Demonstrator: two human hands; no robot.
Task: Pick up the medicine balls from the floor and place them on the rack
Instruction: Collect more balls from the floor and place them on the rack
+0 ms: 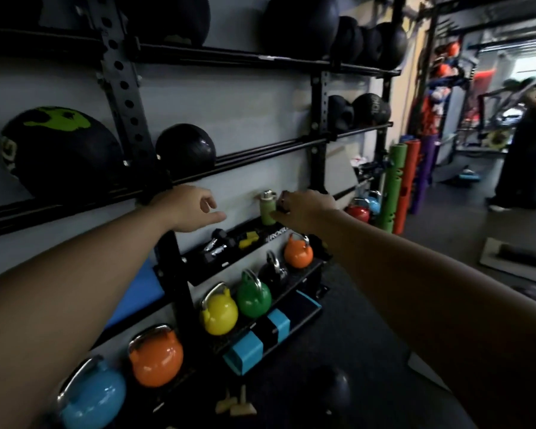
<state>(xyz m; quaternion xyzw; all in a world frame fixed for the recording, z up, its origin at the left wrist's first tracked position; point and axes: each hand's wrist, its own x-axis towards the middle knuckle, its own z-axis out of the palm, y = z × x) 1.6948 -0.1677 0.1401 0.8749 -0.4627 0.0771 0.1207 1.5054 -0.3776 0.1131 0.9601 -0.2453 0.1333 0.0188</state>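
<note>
A wall rack (pixel 319 140) of paired rails carries the medicine balls in a dim gym, and the risk starts there. The green-marked ball (pixel 59 150), biggest on the middle rails, and the small black ball (pixel 184 148) beside it sit on bars alone, so a bump from an arm could roll either one off. A dark ball (pixel 328 394), blurred, lies on the floor near the person's feet; it is a likely trip hazard and seemingly one yet to be lifted. The left hand (pixel 192 209) hangs just below the rails, fingers loosely bent, holding nothing. The right hand (pixel 307 209) reaches level with it, fingers bent beside a green bottle (pixel 268 209); whether they touch it cannot be told, and a knock could tip it onto the dumbbells (pixel 220 243). By count: two balls on the near middle rails, two farther along, at least four on top; three upright foam tubes (pixel 396 187); eight kettlebells (pixel 218 311); one bottle.
</note>
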